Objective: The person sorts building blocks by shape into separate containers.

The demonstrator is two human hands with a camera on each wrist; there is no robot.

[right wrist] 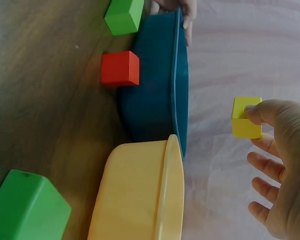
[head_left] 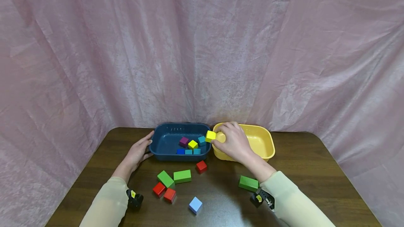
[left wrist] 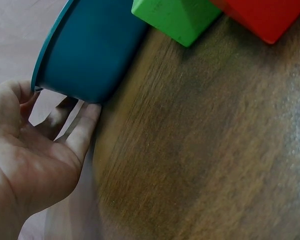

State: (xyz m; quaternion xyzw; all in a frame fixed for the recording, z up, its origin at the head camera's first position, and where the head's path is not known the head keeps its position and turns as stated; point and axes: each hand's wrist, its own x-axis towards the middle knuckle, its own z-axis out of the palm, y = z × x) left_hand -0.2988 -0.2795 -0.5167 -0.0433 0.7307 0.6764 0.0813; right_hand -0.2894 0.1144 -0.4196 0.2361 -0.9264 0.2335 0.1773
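Observation:
My right hand (head_left: 234, 142) pinches a yellow cube (right wrist: 247, 118) between thumb and fingertip. In the head view it is raised at the inner ends of the two bins, the cube by the blue bin's right rim. The other fingers are loosely bent in the right wrist view. My left hand (head_left: 137, 154) rests against the left end of the dark blue bin (head_left: 164, 157), fingers fairly straight and fingertips on its outer wall (left wrist: 85, 55). In that bin lie a purple cube (head_left: 184, 141), another yellow cube (head_left: 193, 144), a blue cube (head_left: 181, 151) and several teal cubes (head_left: 201, 140).
The yellow bin (head_left: 263, 143) stands right beside the blue one. In front are red cubes (head_left: 201, 166), green blocks (head_left: 182, 176), a light blue cube (head_left: 195, 205) and a green block (head_left: 248, 183) near my right wrist. A pink curtain (head_left: 202, 52) hangs behind the table (head_left: 300, 171).

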